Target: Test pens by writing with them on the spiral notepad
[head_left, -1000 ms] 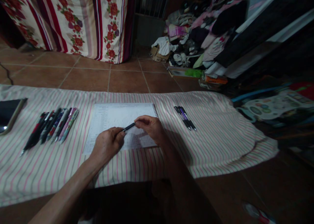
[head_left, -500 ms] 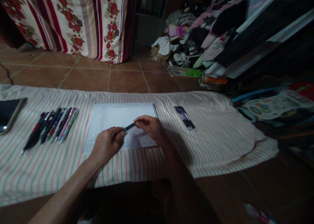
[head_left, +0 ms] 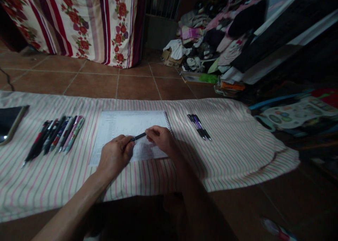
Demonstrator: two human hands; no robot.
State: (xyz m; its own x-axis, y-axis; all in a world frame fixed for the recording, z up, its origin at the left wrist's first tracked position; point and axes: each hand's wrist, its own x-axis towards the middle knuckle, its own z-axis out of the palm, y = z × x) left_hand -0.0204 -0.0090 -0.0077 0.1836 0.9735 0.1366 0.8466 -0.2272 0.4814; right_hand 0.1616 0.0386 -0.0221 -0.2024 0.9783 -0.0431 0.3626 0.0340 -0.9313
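Note:
A dark pen [head_left: 139, 136] is held between both hands, slanting up to the right above a spiral notebook [head_left: 132, 120] with written pages. My left hand [head_left: 116, 152] is closed around its lower left end, hiding that end. At the other end, the fingertips of my right hand [head_left: 160, 137] pinch the pen. Several pens [head_left: 56, 133] lie side by side on the striped cloth, left of the notebook. To the right of it rest a few more pens [head_left: 199, 126], black and purple.
The striped cloth [head_left: 237, 139] covers the low surface. A dark, flat, framed object [head_left: 12, 123] sits at its left edge. Beyond are a tiled floor [head_left: 97, 82], a flowered curtain [head_left: 92, 23] and a heap of clothes [head_left: 211, 40].
Almost nothing differs. My right hand's fingers have shifted very slightly at the pen's end, and my left hand stays in place on the pen.

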